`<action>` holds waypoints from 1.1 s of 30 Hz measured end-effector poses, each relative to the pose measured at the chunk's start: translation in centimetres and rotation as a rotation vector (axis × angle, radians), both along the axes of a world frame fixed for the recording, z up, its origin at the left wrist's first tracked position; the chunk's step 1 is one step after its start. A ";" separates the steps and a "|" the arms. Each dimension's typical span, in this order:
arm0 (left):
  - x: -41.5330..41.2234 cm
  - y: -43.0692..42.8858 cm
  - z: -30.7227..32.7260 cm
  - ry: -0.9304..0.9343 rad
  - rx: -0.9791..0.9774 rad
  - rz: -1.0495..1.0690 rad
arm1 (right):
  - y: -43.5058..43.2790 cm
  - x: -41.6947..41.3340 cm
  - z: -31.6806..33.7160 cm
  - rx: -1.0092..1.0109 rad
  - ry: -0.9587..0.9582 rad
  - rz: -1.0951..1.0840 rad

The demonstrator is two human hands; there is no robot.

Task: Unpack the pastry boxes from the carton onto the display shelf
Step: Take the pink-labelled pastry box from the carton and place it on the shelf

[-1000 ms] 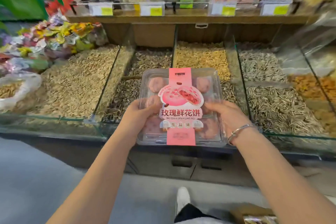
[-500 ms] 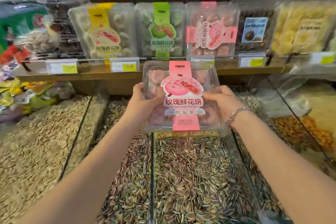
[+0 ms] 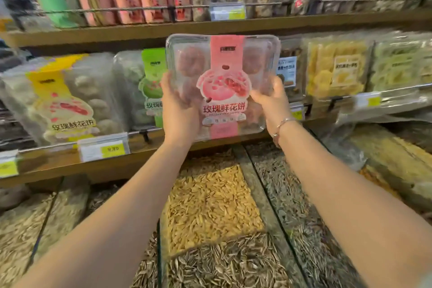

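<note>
Wooden display shelf (image 3: 53, 167) of packaged pastries ahead of us, seed bins (image 3: 210, 206) below, our left hand (image 3: 180, 110) and right hand (image 3: 273, 103) gripping opposite sides of the pastry box (image 3: 224, 82), upright before the shelf's front edge

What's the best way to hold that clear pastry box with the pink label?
By its lower side edges, one hand from each side, as the left hand and right hand grip it. The pastry box is wide, flat and upright, likely too broad for one hand.
</note>
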State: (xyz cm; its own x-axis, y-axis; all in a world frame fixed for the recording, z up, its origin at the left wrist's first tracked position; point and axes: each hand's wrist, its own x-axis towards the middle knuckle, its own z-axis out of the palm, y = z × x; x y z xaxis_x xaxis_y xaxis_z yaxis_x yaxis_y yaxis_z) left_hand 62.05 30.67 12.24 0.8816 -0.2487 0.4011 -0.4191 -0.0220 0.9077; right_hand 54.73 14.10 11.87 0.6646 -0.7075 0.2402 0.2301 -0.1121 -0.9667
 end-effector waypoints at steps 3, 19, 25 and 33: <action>1.4 -3.8 0.4 -0.026 -0.064 0.055 | -3.0 1.5 1.0 -0.014 -0.027 0.009; 9.3 -10.8 -5.3 0.028 0.192 0.239 | -12.6 8.8 -3.5 -0.280 0.191 -0.007; 8.8 -10.3 -5.9 -0.009 0.437 0.297 | -12.2 9.4 -5.2 -0.380 0.205 -0.245; 7.2 -8.7 -5.9 -0.035 0.640 0.233 | -11.4 8.0 -5.3 -0.634 0.357 -0.287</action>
